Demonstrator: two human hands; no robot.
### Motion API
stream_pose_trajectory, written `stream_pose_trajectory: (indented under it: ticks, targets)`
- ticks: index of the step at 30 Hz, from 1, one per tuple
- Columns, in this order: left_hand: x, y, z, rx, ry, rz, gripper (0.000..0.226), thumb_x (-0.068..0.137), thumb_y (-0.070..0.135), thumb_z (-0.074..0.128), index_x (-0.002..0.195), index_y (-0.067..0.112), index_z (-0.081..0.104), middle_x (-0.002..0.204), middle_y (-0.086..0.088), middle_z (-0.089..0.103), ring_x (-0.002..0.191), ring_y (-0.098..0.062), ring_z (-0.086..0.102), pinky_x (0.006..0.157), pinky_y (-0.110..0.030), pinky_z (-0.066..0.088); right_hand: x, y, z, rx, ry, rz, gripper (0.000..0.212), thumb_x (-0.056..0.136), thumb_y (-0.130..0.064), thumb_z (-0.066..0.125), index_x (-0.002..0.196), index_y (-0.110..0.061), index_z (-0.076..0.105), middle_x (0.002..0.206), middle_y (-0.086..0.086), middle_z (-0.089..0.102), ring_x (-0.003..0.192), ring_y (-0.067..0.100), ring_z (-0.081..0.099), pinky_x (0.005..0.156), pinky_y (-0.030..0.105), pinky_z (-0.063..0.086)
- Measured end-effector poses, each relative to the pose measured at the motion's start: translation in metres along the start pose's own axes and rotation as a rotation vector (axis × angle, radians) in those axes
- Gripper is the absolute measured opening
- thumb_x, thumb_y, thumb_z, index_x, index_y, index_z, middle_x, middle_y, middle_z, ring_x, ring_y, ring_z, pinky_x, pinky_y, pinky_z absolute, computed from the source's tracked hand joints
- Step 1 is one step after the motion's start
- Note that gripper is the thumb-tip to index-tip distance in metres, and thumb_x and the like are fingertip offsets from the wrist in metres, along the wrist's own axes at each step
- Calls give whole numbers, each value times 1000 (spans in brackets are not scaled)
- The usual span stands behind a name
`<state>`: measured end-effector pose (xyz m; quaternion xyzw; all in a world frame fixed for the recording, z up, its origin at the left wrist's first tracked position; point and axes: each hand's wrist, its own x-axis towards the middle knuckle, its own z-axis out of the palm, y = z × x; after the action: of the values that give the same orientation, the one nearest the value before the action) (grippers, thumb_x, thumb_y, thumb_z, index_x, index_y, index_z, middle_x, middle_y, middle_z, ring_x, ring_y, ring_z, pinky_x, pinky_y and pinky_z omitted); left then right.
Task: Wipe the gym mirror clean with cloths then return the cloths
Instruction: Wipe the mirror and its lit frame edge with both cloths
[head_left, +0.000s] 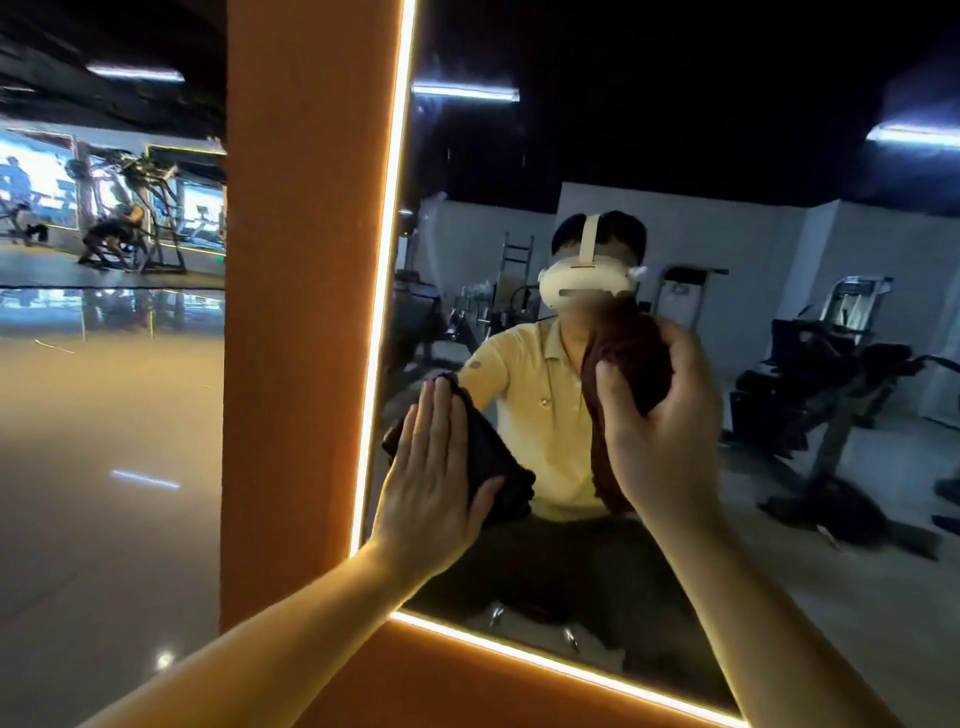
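Observation:
A large gym mirror (727, 156) with a lit strip along its left and bottom edges fills the right of the head view. My left hand (431, 467) lies flat, fingers together, pressing a dark cloth (493, 462) against the glass near the left edge. My right hand (660, 415) grips a bunched reddish-brown cloth (628, 358) held against the mirror higher up and to the right. The glass reflects a person in a yellow shirt wearing a white headset.
An orange wall panel (306, 312) frames the mirror on the left and below. A shiny tiled floor (104, 441) stretches to the left, with gym machines (140, 223) far back. Reflected exercise machines (831, 374) show in the mirror's right part.

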<state>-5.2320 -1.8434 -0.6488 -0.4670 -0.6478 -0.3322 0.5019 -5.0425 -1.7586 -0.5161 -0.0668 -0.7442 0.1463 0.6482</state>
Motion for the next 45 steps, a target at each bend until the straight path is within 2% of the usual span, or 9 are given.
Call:
stream_pose_trajectory:
  ticks: [8,11,16,23,31,36,38,42,45]
  targets:
    - [174,-42,-36,66,188,-160,85,111,57,28,164,-4,4,174,-24,0,162,-35,-3,132,-49,3,79,-24,17,-304,79,-307,40,102,-12,63,139,-2,55,127,15,61,117,28,59,99,39,46]
    - [146,-33,-27,31,183,-143,81,111,51,29,164,-5,6,174,-22,0,162,-35,-1,132,-52,8,91,-22,24,-273,107,-297,40,101,-12,63,139,-1,55,125,15,61,115,28,59,98,40,49]
    - [59,-36,-24,36,9,74,82,108,49,39,163,-7,15,173,-24,7,161,-39,11,125,-61,27,91,-16,29,-345,106,-328,40,101,-12,63,138,1,55,126,19,62,116,33,59,100,39,45]
    - [227,-43,-57,64,186,-127,79,111,51,22,164,-4,4,173,-24,-1,162,-34,-3,132,-46,1,90,-21,29,-379,88,-329,41,100,-9,64,138,3,55,126,21,61,116,37,60,97,50,49]
    - [106,-70,-50,203,-23,169,81,111,52,27,163,-7,11,174,-23,2,162,-37,6,128,-56,19,160,-44,14,-393,166,-356,42,104,-14,55,144,-1,51,133,17,59,121,32,56,103,44,45]
    - [247,-55,-74,170,69,-110,80,109,54,13,165,-2,-1,174,-20,-9,162,-30,-10,132,-47,-3,167,-37,18,-528,85,-471,53,98,-13,51,150,-5,46,148,15,53,140,32,47,120,51,35]
    - [273,-44,-73,123,136,-182,80,109,53,13,165,-2,1,174,-20,-8,162,-30,-10,132,-46,-3,166,-27,20,-598,61,-537,60,93,-11,55,152,-5,44,151,16,51,144,34,44,121,56,33]
    - [188,-45,-50,111,141,28,76,111,47,26,164,-4,7,174,-21,1,163,-34,3,131,-52,11,159,-11,22,-694,30,-616,63,93,-17,62,152,-9,42,151,16,49,143,34,41,121,57,31]
    - [110,-70,-48,215,-10,180,78,111,51,24,164,-5,12,174,-23,8,161,-39,12,125,-58,22,161,-10,20,-652,2,-633,59,94,-13,61,150,-8,47,148,14,52,141,34,45,120,53,33]
